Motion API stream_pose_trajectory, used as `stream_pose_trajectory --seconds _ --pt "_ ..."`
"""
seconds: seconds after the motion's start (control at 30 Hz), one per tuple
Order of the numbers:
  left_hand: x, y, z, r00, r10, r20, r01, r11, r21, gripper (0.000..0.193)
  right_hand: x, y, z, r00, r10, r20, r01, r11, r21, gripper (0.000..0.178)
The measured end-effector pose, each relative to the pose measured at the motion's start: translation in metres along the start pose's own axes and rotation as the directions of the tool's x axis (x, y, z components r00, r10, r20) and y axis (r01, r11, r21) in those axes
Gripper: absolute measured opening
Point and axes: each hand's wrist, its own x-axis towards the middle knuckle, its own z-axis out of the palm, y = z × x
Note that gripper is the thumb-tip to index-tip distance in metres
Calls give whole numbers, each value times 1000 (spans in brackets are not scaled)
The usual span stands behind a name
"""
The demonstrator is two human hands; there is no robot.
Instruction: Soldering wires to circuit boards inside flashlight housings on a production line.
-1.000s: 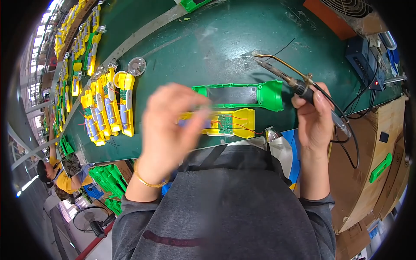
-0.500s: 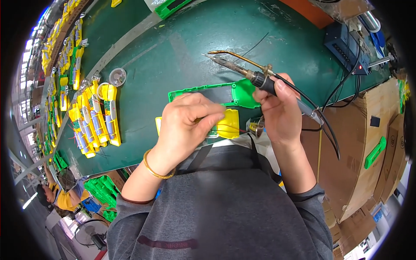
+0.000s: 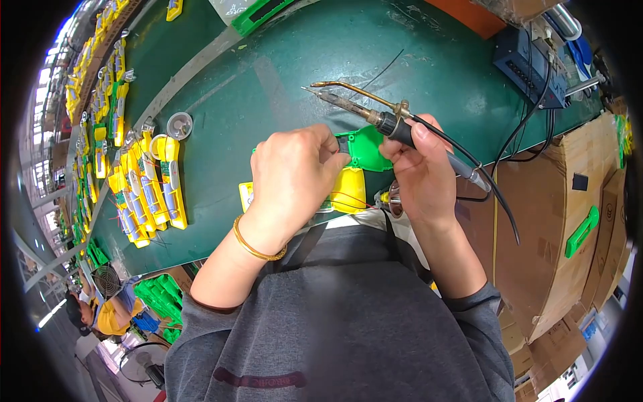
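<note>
My right hand (image 3: 429, 171) grips a soldering iron (image 3: 383, 122) with a thin brass tube clamped along it; the tip points to the upper left, above the table. The fingertips of that hand are by the right end of a green plastic housing (image 3: 368, 149). My left hand (image 3: 295, 174) is closed over the housing's middle, thumb and fingers together; what they pinch is hidden. Below lies a yellow plastic housing (image 3: 349, 187) with a red wire, partly under my left hand. A small clear lamp cup (image 3: 395, 199) sits at its right end.
Several yellow housings with grey-blue battery cells (image 3: 151, 191) lie in a group at left. A clear round cup (image 3: 180, 125) is behind them. The blue soldering station (image 3: 529, 70) stands at the far right, its cable hanging down. Cardboard (image 3: 522, 214) is along the right side.
My left hand has moved right and a little away from me, from the yellow housing onto the green one. The soldering iron has shifted slightly left in my right hand.
</note>
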Motion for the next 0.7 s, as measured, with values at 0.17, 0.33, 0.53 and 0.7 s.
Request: stream_pose_trajectory --seconds 0.17,0.33,0.53,0.7 --pt "0 1 -3 1000 -6 -6 6 999 -35 9 0 -2 -2 1000 -2 -8 2 1000 25 16" --pt "-11 -5 -10 998 -50 39 59 961 -269 9 0 -2 -3 1000 -7 4 7 1000 25 16" --pt "-22 -16 -7 994 81 69 -45 907 -419 13 2 -5 -5 999 -8 40 7 1000 19 17" --pt "-28 -5 -2 950 310 -25 -307 922 -237 14 9 -24 -11 996 -56 72 58 998 -28 17"
